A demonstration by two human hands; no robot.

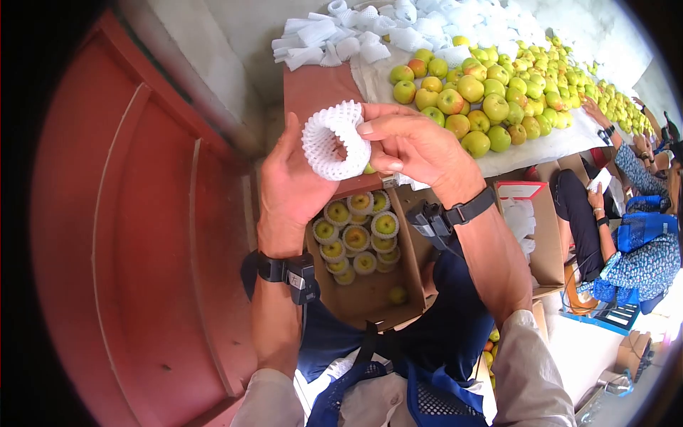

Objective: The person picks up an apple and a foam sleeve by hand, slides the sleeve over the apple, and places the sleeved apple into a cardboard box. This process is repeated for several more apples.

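Observation:
A white foam net sleeve (336,141), its round mouth facing the camera, is between my two hands above the box. The thumb and fingers of my right hand (413,142) pinch its right rim. My left hand (292,178) supports it from the left and below, the fingers partly hidden behind it. Part of a green apple (369,169) shows just under the sleeve, near my right fingers; what holds it is hidden. Below, a cardboard box (410,270) contains several apples in foam sleeves (356,238) and one bare apple (398,294) in its lower right corner.
Many loose apples (494,107) and a heap of foam sleeves (341,32) lie on the table (313,89). A red door (142,235) stands at the left. Another box (548,245) is at the right, with a co-worker in a blue patterned sleeve (644,260) beyond.

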